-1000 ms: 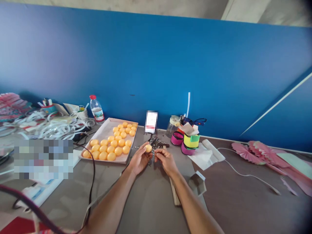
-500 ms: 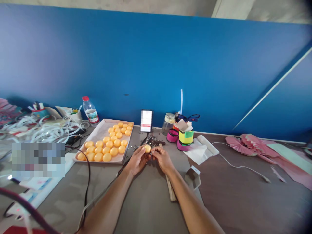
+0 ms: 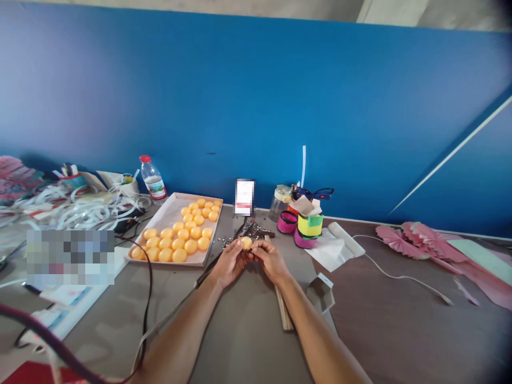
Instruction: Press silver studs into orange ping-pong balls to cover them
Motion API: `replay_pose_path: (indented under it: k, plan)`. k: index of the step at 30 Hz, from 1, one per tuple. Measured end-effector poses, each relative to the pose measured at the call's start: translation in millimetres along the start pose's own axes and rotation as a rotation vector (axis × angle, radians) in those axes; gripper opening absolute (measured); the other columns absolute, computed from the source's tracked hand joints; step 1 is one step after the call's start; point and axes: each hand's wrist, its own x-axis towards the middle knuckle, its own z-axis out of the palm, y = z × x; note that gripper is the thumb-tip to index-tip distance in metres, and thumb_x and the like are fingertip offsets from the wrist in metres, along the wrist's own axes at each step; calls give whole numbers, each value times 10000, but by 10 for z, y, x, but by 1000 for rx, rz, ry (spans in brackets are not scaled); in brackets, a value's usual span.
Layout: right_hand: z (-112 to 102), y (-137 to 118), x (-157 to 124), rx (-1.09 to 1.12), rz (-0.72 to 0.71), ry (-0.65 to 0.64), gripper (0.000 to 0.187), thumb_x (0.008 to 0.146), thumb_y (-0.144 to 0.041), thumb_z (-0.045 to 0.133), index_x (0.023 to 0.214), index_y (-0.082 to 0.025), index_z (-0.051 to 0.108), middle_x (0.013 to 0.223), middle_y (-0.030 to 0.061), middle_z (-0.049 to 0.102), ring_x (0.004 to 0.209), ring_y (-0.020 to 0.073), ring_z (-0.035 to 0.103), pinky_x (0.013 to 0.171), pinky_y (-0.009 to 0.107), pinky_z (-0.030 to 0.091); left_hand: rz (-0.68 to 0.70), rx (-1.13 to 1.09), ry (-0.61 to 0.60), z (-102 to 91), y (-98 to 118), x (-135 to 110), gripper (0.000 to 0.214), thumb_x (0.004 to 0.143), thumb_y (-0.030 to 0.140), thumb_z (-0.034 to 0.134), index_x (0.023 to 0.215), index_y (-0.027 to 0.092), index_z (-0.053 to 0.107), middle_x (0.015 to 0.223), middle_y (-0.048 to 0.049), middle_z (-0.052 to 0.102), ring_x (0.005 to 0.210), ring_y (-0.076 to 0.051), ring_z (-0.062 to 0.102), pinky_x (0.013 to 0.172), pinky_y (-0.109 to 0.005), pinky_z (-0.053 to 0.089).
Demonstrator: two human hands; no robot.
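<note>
My left hand (image 3: 231,262) is closed round a glossy yellow-orange round piece (image 3: 246,243), which shows between thumb and fingers. Close against it, my right hand (image 3: 271,259) is in a pinch at the piece's right side. Whatever its fingertips hold is too small to make out. Just beyond both hands lies a scatter of small shiny metal bits (image 3: 252,230). To the left, a shallow white box (image 3: 168,208) holds many similar yellow-orange pieces (image 3: 183,233) in loose rows.
A wooden strip (image 3: 285,314) lies under my right forearm, beside a small open box (image 3: 321,293). Behind stand a jar (image 3: 280,202), a yellow-and-pink container (image 3: 310,226) and a bottle (image 3: 154,184). A dark cable (image 3: 150,288) arches at left. Pink folded paper (image 3: 424,240) lies right.
The whole scene sits slightly further right in the picture, as the camera has turned a little left. Both hands stay together at the round piece, with hardly any change in grip.
</note>
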Motion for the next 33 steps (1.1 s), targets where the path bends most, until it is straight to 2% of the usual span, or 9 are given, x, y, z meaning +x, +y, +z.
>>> replay_pose_path:
  k: [14, 27, 33]
  plan:
    - [43, -104, -57, -39, 33, -44, 205, 642, -347, 712, 699, -209, 572, 618, -26, 554, 574, 132, 491, 584, 268, 368, 22, 8, 5, 7, -20, -6, 293, 715, 353, 753, 839, 121, 623, 720, -21, 645, 593, -114, 594, 633, -258, 502]
    - [37, -43, -43, -172, -65, 45, 177, 669, -310, 649, 719, -227, 501, 620, -44, 499, 548, 125, 469, 546, 264, 370, 70, 93, -11, 47, -52, -21, 341, 695, 399, 753, 884, 144, 627, 765, -12, 642, 598, -123, 588, 627, -273, 484]
    - [27, -14, -25, -168, -66, 19, 191, 689, -321, 653, 687, -222, 490, 590, -50, 489, 528, 120, 462, 539, 259, 363, 67, 91, -11, 51, -66, -17, 355, 680, 415, 762, 861, 140, 628, 727, -13, 642, 572, -132, 597, 607, -275, 481]
